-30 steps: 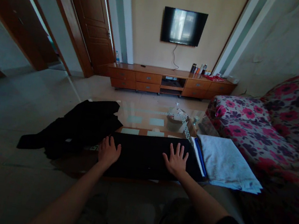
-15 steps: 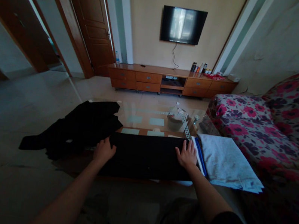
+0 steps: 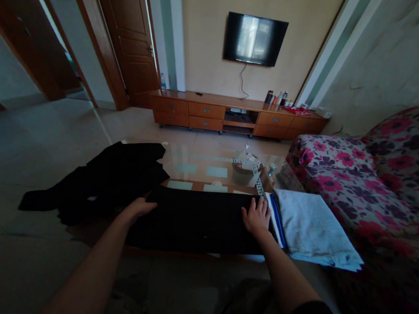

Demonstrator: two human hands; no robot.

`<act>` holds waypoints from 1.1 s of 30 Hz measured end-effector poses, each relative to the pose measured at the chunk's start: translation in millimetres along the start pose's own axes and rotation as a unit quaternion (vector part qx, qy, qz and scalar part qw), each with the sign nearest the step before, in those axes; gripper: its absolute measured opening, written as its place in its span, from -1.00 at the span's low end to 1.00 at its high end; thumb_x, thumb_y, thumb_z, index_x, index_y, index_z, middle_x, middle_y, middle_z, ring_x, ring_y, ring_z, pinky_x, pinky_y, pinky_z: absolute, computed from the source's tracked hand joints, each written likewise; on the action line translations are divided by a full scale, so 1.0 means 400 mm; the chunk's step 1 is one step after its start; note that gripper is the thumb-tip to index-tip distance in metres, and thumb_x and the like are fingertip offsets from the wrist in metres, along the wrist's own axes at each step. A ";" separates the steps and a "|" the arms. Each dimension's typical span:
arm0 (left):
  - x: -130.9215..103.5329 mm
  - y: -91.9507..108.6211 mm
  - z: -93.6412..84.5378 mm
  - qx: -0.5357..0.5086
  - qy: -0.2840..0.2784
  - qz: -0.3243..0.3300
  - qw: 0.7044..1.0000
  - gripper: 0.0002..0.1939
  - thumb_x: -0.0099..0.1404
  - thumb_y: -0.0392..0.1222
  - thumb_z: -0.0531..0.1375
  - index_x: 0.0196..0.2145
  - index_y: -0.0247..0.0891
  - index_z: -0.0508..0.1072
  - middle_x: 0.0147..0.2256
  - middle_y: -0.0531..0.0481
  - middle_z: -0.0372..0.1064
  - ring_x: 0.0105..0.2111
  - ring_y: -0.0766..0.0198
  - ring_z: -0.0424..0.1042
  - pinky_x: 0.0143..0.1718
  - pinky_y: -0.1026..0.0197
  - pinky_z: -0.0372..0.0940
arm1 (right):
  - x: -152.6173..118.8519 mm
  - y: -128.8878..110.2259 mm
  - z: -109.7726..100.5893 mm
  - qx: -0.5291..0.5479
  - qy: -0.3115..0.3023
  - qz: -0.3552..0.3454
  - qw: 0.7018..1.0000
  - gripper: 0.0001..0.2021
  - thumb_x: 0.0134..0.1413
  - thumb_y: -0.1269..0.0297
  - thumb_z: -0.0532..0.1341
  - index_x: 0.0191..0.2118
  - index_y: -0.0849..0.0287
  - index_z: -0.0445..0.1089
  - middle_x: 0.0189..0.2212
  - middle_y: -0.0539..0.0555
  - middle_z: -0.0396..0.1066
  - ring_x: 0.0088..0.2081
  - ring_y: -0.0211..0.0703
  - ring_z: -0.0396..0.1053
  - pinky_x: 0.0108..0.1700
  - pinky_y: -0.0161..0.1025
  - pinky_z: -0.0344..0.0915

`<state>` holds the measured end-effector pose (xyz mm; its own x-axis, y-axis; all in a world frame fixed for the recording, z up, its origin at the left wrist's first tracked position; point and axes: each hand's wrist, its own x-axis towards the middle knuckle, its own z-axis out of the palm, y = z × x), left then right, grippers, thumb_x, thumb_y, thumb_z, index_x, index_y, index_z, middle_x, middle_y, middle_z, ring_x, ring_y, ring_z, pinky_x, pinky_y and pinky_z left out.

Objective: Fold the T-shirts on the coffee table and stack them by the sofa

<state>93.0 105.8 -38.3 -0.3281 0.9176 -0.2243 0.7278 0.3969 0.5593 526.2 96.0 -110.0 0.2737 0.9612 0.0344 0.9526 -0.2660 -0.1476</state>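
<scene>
A folded black garment (image 3: 195, 218) lies as a long flat strip across the glass coffee table (image 3: 187, 168) in front of me. At its left end is my left hand (image 3: 138, 209), with the thumb on top and the fingers out of sight under the edge, closed on the cloth. My right hand (image 3: 258, 216) rests flat on the right end, fingers spread and holding nothing. Just right of that hand lies a stack of folded clothes (image 3: 315, 227), light grey-blue on top with white and blue edges showing. Left of the strip is a crumpled black garment (image 3: 111, 176).
Beyond the garment, a bin with papers (image 3: 245, 170) and a small glass (image 3: 272, 169) show at the table's far right. A floral sofa (image 3: 342, 173) stands on the right. A low wooden cabinet (image 3: 207, 110) runs along the far wall below a television (image 3: 254, 39).
My left hand has slid slightly left at the garment's end, and its fingers have gone from lying on top to beneath the edge. My right hand stays flat on the right end.
</scene>
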 end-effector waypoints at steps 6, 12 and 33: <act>0.039 0.029 -0.007 0.027 -0.031 0.015 0.999 -0.60 0.16 -0.20 0.27 -0.04 -0.36 0.52 -0.15 -0.24 0.60 -0.16 -0.02 0.60 -0.19 0.15 0.44 | -0.009 -0.147 -0.061 0.246 -0.021 -0.097 0.964 -0.36 0.22 0.18 0.22 0.37 0.23 0.16 0.42 0.33 0.02 0.43 0.13 -0.06 0.41 0.04 -0.11; -0.047 0.134 0.019 -0.003 0.012 0.190 0.982 -0.47 0.22 -0.15 0.28 0.15 -0.24 0.45 0.08 -0.20 0.51 0.06 -0.03 0.51 0.09 0.07 0.35 | -0.071 -0.336 -0.076 0.681 -0.332 0.015 0.653 -0.55 0.14 -0.04 0.33 0.08 0.02 0.36 0.05 0.13 0.43 -0.04 -0.09 0.48 0.04 -0.03 0.40; -0.346 0.245 0.373 -0.564 -0.359 0.053 0.742 -0.68 0.38 -0.19 0.13 0.06 -0.17 0.47 0.19 -0.22 0.38 0.17 0.14 0.42 0.27 -0.04 0.25 | -0.086 -0.375 -0.207 0.834 -0.396 0.105 0.370 -0.89 0.33 0.49 0.12 -0.15 0.29 0.39 -0.43 0.09 0.55 -0.40 -0.17 0.56 -0.24 -0.27 0.54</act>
<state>299.7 20.7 -71.6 0.3949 0.8773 -0.2728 -0.3725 0.4243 0.8253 384.9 96.8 -7.2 -0.4357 0.8276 -0.3538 -0.6652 -0.5609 -0.4929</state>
